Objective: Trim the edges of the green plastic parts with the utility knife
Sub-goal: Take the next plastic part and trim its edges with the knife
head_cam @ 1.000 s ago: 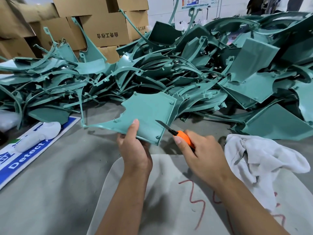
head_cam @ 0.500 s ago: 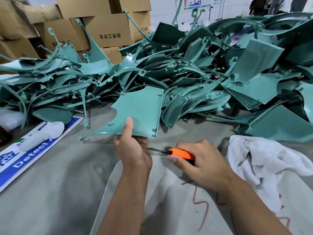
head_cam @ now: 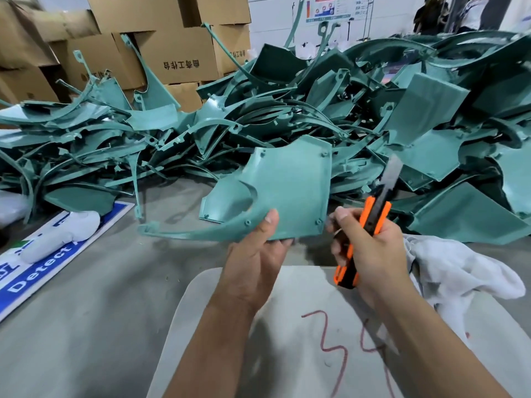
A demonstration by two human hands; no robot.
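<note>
Your left hand [head_cam: 253, 262] pinches a green plastic part [head_cam: 290, 191] by its near edge, thumb on the face turned toward you and the other fingers hidden behind, holding it up off the grey table [head_cam: 94, 305] with its long thin tail pointing left. Your right hand [head_cam: 370, 254] is curled round the orange and black utility knife [head_cam: 370, 222], held upright with the blade out and pointing up and away. The blade stands just right of the part's right edge and apart from it.

Behind the part, a big heap of green plastic parts [head_cam: 287, 116] covers the far side of the table. A white cloth [head_cam: 457, 274] lies crumpled beside your right wrist, partly on a pale sheet [head_cam: 287, 354] marked with red handwriting under your forearms. To the left lie a blue and white sign [head_cam: 26, 277] and a white object [head_cam: 60, 237] on it. Cardboard boxes [head_cam: 161, 38] are stacked at the back.
</note>
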